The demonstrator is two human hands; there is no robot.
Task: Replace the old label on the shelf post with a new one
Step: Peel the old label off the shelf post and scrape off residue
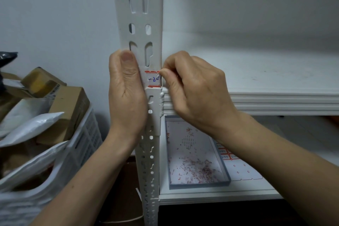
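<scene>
A white slotted shelf post [140, 24] rises up the middle of the view. On it sits a small white label [153, 79] with red edges and blue handwriting. My left hand [126, 93] wraps the post's left side, thumb pressed flat just above the label. From the right, my right hand [194, 93] pinches the label's upper right corner with fingertips; that corner looks slightly lifted. On the lower shelf lies a sheet of red-edged labels [226, 154], partly hidden by my right forearm.
A shallow grey tray [227, 181] strewn with small reddish paper scraps rests on the lower shelf. The white upper shelf [275, 97] runs to the right. At left, a white slatted crate [88, 134] holds cardboard boxes and white mailer bags.
</scene>
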